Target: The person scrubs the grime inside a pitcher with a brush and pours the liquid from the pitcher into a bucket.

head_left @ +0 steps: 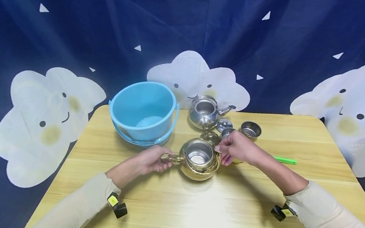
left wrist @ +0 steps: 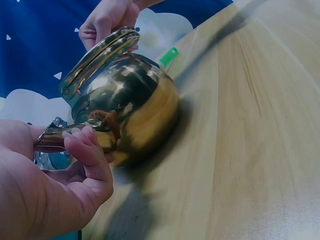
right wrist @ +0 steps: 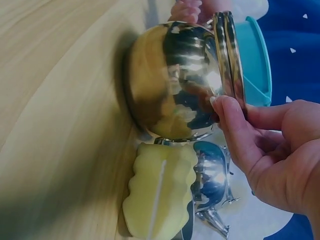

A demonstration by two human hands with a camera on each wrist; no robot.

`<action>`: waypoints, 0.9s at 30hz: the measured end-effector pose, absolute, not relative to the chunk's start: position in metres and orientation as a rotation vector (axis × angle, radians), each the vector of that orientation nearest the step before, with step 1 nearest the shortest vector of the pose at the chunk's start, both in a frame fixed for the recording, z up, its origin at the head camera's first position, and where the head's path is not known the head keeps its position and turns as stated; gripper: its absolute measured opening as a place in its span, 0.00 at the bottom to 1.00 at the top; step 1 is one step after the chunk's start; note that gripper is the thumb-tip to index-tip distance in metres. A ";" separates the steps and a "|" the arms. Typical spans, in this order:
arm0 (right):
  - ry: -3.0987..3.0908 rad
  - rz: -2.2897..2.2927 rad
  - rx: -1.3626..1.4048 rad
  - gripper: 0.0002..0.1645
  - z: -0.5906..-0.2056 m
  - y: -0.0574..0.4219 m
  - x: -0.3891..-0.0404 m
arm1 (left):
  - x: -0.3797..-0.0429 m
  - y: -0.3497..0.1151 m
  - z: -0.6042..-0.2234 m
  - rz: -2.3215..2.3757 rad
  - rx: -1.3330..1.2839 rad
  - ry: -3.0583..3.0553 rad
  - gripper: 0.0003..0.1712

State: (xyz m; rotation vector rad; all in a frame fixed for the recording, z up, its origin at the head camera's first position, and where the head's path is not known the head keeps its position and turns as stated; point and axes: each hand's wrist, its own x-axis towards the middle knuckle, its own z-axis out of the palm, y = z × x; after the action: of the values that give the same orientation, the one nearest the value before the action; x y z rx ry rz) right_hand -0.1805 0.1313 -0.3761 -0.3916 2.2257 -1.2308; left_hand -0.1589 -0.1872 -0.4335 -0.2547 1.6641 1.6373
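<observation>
A shiny gold teapot (head_left: 193,173) without its lid is between both hands, its open mouth facing up. My left hand (head_left: 153,160) grips the spout (head_left: 173,158) from the left. On the opposite side, my right hand (head_left: 239,147) pinches the folded-down handle (right wrist: 231,55) between thumb and fingers. Whether the pot's base touches the table cannot be told. Just behind it lies a gold lid (head_left: 209,136). A yellow wavy-edged sponge (right wrist: 159,195) rests beside the pot, mostly hidden by the right hand in the head view.
Left of the pots stands a light-blue bucket (head_left: 141,134) with its handle down. A silver teapot (head_left: 199,122), its lid (head_left: 224,125), a perforated strainer (head_left: 251,130) and a small metal cup (head_left: 227,132) stand behind. A green handle (head_left: 286,160) lies to the right.
</observation>
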 end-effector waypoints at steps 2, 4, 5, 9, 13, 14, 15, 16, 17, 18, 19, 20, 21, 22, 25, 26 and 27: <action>2.220 -1.234 -0.386 0.13 -0.376 0.131 -0.181 | -0.159 -0.187 -0.433 1.643 -0.265 1.660 0.14; 2.218 -1.232 -0.383 0.13 -0.375 0.132 -0.182 | -0.160 -0.187 -0.433 1.647 -0.266 1.658 0.14; 2.217 -1.228 -0.383 0.13 -0.375 0.132 -0.183 | -0.160 -0.187 -0.433 1.649 -0.258 1.660 0.15; 2.233 -1.182 -0.401 0.14 -0.374 0.133 -0.184 | -0.160 -0.190 -0.432 1.645 -0.215 1.652 0.20; 2.257 -1.120 -0.428 0.15 -0.374 0.135 -0.186 | -0.158 -0.193 -0.433 1.666 -0.185 1.627 0.23; 2.261 -1.112 -0.433 0.16 -0.374 0.136 -0.187 | -0.158 -0.194 -0.433 1.673 -0.183 1.627 0.23; 2.264 -1.105 -0.438 0.16 -0.374 0.136 -0.187 | -0.157 -0.196 -0.433 1.682 -0.185 1.633 0.23; 2.265 -1.100 -0.444 0.16 -0.374 0.137 -0.187 | -0.156 -0.197 -0.433 1.685 -0.181 1.651 0.23; 2.267 -1.099 -0.445 0.16 -0.374 0.137 -0.188 | -0.155 -0.197 -0.433 1.685 -0.174 1.672 0.22; 2.268 -1.101 -0.444 0.17 -0.375 0.138 -0.188 | -0.154 -0.198 -0.433 1.685 -0.164 1.704 0.22; 2.271 -1.106 -0.440 0.16 -0.375 0.140 -0.188 | -0.153 -0.199 -0.432 1.687 -0.155 1.741 0.22; 2.275 -1.113 -0.440 0.16 -0.375 0.141 -0.187 | -0.152 -0.199 -0.432 1.688 -0.147 1.779 0.22; 2.282 -1.120 -0.436 0.16 -0.375 0.143 -0.187 | -0.151 -0.200 -0.432 1.687 -0.128 1.822 0.22; 2.288 -1.136 -0.434 0.16 -0.375 0.146 -0.187 | -0.150 -0.201 -0.431 1.681 -0.117 1.866 0.23; 2.318 -1.185 -0.439 0.15 -0.373 0.154 -0.186 | -0.147 -0.203 -0.429 1.636 -0.082 2.010 0.24; 2.329 -1.196 -0.447 0.15 -0.373 0.157 -0.186 | -0.146 -0.204 -0.428 1.608 -0.066 2.060 0.24; 2.343 -1.209 -0.455 0.15 -0.372 0.160 -0.186 | -0.144 -0.205 -0.427 1.577 -0.051 2.109 0.23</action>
State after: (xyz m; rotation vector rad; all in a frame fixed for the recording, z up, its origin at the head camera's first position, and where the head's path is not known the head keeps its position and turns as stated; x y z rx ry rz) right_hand -0.1859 0.1598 -0.3715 -0.4551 2.3430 -1.2086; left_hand -0.1442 -0.2054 -0.4270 -0.0510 2.1089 1.5769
